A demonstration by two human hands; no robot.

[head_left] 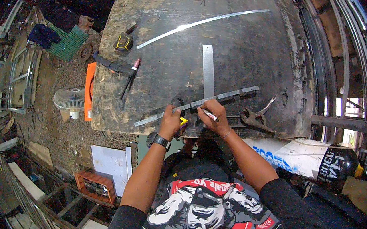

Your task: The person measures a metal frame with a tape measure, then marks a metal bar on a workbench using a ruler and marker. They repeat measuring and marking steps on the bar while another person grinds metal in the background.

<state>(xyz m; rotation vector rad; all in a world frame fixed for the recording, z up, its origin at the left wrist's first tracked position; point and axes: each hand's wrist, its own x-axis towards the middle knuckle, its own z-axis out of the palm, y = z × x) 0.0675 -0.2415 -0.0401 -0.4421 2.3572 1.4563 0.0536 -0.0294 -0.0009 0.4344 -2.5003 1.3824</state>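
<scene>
A narrow grey metal strip (pixel 150 119) with darker block-like sections along its right part lies across the worktable near its front edge. My left hand (pixel 170 123), with a dark watch at the wrist, is closed at the strip's left half. Just right of it is a yellow tape measure (pixel 184 122), partly hidden. My right hand (pixel 215 119) is closed around a marker pen (pixel 211 115), fingertips close to the strip; the pen's tip is hidden. A steel ruler (pixel 208 69) reaches from the strip toward the far side, its near end by my right hand.
On the wooden worktable (pixel 165 67) lie a long thin metal strip (pixel 200 22), another tape measure (pixel 123 42), a dark tool with a reddish end (pixel 130 78) and locking pliers (pixel 257 118). A white cylinder (pixel 281 153) lies by the front right edge. A fan (pixel 73 98) stands left.
</scene>
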